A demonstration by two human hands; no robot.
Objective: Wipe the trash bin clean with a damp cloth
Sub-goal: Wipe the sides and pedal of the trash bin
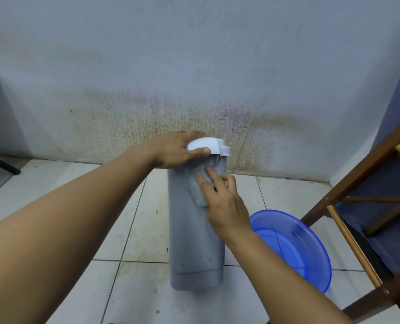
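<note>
A tall grey trash bin (195, 249) with a white lid (214, 146) stands upright on the tiled floor, in the middle of the view. My left hand (175, 149) grips the lid from the left side, thumb along its front edge. My right hand (224, 202) presses a grey cloth (201, 192) flat against the upper front of the bin, just below the lid. The cloth is nearly the same colour as the bin, and my fingers cover most of it.
A blue plastic basin (294, 246) holding water sits on the floor right of the bin. A wooden chair frame (357, 183) stands at the far right. A stained wall (194, 101) rises behind the bin. A dark object (0, 163) lies at the left edge.
</note>
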